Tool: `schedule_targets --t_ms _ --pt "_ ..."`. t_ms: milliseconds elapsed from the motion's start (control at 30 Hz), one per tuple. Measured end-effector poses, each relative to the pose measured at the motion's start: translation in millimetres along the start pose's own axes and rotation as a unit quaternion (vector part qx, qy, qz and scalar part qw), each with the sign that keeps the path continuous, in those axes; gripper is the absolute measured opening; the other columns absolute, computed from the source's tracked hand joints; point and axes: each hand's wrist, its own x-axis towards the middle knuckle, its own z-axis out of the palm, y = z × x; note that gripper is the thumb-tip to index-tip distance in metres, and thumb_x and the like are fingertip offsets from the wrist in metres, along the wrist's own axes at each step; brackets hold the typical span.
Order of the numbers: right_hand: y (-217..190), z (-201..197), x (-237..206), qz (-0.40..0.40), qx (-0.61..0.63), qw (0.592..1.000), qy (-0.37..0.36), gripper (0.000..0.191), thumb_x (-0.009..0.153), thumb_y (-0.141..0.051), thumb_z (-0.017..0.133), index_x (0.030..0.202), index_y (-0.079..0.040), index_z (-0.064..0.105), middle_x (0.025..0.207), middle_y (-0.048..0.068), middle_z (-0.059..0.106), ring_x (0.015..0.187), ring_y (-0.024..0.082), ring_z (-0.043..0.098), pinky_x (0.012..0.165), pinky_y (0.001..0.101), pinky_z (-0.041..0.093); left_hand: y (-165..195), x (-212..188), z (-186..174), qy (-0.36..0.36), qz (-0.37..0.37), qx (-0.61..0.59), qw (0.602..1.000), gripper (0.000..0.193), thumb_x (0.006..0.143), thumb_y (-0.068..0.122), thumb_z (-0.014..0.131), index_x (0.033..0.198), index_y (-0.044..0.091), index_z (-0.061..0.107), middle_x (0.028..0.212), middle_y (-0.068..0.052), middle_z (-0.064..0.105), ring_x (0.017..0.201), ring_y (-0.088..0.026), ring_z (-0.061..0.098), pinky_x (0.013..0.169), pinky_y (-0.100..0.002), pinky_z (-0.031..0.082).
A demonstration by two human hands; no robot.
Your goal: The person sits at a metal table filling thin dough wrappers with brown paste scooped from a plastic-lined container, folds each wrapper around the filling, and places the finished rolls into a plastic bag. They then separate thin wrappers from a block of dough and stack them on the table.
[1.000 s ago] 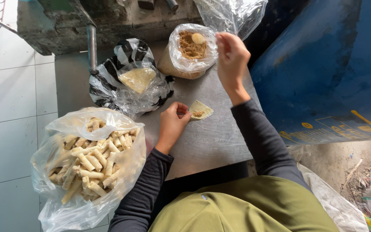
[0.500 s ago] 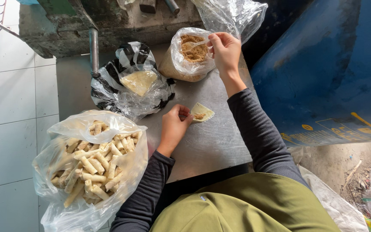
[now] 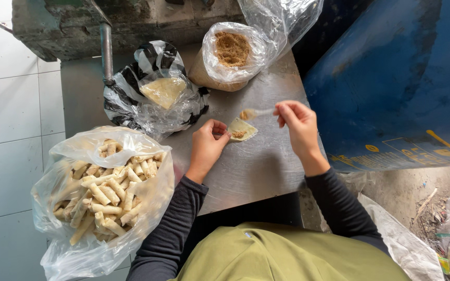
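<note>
Wrapper (image 3: pixel 242 129) lies flat on counter (image 3: pixel 256 171) between hands, small and pale, dab of brown filling at centre; not yet rolled. Left hand (image 3: pixel 208 145) pins its near edge with fingertips. Right hand (image 3: pixel 299 125) pinches spoon (image 3: pixel 253 112) loaded with filling, just above wrapper. Beyond right hand: filling bag (image 3: pixel 230 52). Beyond left hand: bag of wrappers (image 3: pixel 163 91). Left of left hand: bag of many finished rolls (image 3: pixel 105 192).

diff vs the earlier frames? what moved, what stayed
The right hand came back from the bag of brown filling toward the person, carrying a loaded spoon over the wrapper. The left hand stayed on the wrapper's edge. The bag of finished rolls and the bag of wrappers did not move.
</note>
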Motion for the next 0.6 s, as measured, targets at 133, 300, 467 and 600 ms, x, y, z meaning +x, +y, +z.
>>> schedule_targets --t_ms 133,300,467,600 --pt "25.7 -8.4 -32.2 0.004 -0.034 0.999 -0.003 0.013 0.104 -0.009 0.064 0.110 0.000 0.072 0.095 0.004 0.073 0.080 0.007 0.062 0.071 0.0226 0.052 0.3 -1.2 7.3 0.003 0.000 0.011 1.000 0.021 0.083 0.010 0.080 0.098 -0.002 0.071 0.087 -0.009 0.078 0.072 -0.012 0.074 0.066 -0.026 0.059" --pt "23.5 -9.2 -54.1 -0.115 -0.157 0.981 -0.023 0.010 0.102 -0.001 0.067 0.110 -0.002 0.072 0.101 0.006 0.073 0.086 0.009 0.066 0.076 0.0247 0.055 1.6 -2.9 11.5 0.003 0.001 0.008 1.000 0.022 0.082 0.010 0.080 0.098 -0.002 0.071 0.087 -0.009 0.078 0.072 -0.012 0.073 0.066 -0.026 0.059" --pt "-1.3 -11.0 -64.2 -0.287 -0.332 0.894 -0.092 0.019 0.092 0.005 0.071 0.109 -0.004 0.073 0.104 0.009 0.073 0.092 0.017 0.071 0.079 0.0289 0.058 1.8 -3.5 13.7 -0.001 -0.001 0.006 1.000 0.022 0.083 0.011 0.080 0.098 -0.002 0.070 0.087 -0.009 0.078 0.072 -0.012 0.074 0.067 -0.026 0.059" --pt "-13.3 -10.1 -66.6 -0.326 -0.368 0.866 -0.098 0.022 0.089 0.006 0.073 0.109 -0.003 0.072 0.103 0.009 0.073 0.091 0.021 0.071 0.078 0.0297 0.057 1.0 -3.0 11.9 0.000 0.001 0.001 1.000 0.022 0.083 0.011 0.080 0.098 -0.002 0.070 0.087 -0.009 0.078 0.072 -0.012 0.073 0.067 -0.026 0.059"
